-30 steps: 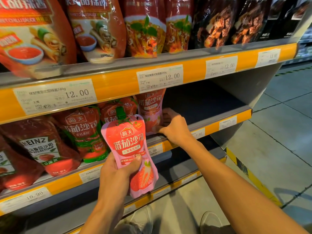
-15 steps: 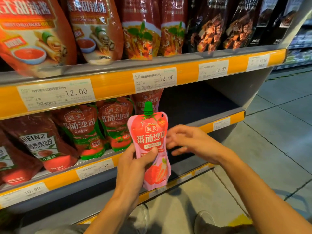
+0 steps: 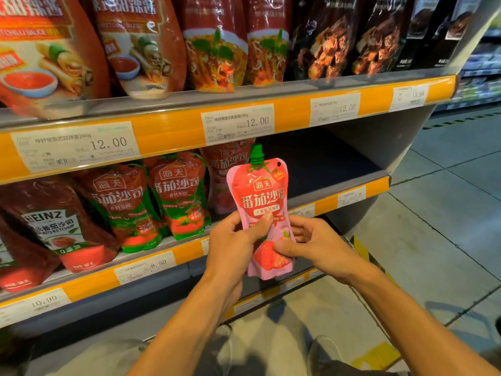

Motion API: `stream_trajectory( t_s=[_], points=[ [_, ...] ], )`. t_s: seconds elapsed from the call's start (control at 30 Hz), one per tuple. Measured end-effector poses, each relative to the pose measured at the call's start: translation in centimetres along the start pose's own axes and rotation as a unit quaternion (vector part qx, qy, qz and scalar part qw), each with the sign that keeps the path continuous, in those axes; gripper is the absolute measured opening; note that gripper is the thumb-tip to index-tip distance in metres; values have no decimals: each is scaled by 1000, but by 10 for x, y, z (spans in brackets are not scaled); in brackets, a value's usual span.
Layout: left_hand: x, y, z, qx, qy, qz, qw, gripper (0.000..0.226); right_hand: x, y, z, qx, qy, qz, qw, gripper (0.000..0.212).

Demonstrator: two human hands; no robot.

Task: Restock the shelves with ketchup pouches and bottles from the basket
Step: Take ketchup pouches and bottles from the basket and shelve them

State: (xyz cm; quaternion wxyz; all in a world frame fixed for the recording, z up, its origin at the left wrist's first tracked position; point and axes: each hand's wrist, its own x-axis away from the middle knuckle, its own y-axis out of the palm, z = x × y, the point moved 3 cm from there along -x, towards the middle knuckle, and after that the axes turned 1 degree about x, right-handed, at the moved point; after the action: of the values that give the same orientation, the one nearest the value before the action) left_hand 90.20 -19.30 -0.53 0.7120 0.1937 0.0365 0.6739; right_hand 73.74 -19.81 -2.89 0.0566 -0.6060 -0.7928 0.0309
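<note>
A pink ketchup pouch point(image 3: 261, 196) with a green cap stands upright in front of the middle shelf point(image 3: 352, 195). My left hand point(image 3: 233, 248) grips its left side, thumb across the label. My right hand point(image 3: 311, 245) pinches its lower right edge. Behind it on that shelf stands a matching pink pouch point(image 3: 225, 180), with green-trimmed ketchup pouches point(image 3: 179, 196) and a Heinz pouch point(image 3: 59, 226) further left. The basket is out of view.
The middle shelf's right part point(image 3: 325, 164) holds nothing visible. The upper shelf point(image 3: 271, 115) carries sauce pouches point(image 3: 141, 47) and dark packets point(image 3: 333, 39). A lower shelf edge point(image 3: 271, 294) juts out below my hands. Tiled aisle floor point(image 3: 447, 213) lies to the right.
My right hand left the pouch on the shelf, came back and took the pink pouch's lower edge. My left hand brought the pouch up and rightward.
</note>
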Motion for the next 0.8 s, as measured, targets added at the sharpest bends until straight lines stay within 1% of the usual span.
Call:
stream_trajectory(
  t_s=[0.07,0.13,0.17,0.2,0.23,0.3,0.33,0.4,0.47,0.5,0.57,0.8],
  points=[
    [-2,-4,3,-9,1,-1,1000,25,-2,-2,-1,9,-1,23,1000,45],
    [-3,-15,6,-57,27,30,998,20,-5,-4,-5,11,-19,56,998,41],
    [-3,-23,6,-110,55,59,991,14,-8,-5,-8,7,-31,76,997,39],
    [-2,-31,8,-193,93,85,973,9,-11,-5,-10,2,-43,95,995,35],
    [0,-37,9,-306,136,104,937,13,-16,-6,-12,0,-53,110,992,32],
    [4,-43,4,-511,195,103,831,33,-24,-3,-15,7,-63,124,990,27],
    [6,-45,0,-578,201,91,786,42,-28,-1,-17,19,-68,125,990,26],
    [7,-49,-11,-660,181,68,726,57,-37,6,-19,39,-82,126,988,25],
    [7,-51,-16,-706,172,53,685,68,-47,16,-21,34,-94,130,986,26],
    [7,-52,-17,-714,174,51,676,72,-52,21,-21,32,-99,132,986,25],
    [7,-54,-17,-720,174,49,670,77,-62,30,-21,36,-106,137,984,25],
    [1,-64,-18,-740,178,17,649,77,-84,40,-14,83,-109,158,978,31]
  ],
)
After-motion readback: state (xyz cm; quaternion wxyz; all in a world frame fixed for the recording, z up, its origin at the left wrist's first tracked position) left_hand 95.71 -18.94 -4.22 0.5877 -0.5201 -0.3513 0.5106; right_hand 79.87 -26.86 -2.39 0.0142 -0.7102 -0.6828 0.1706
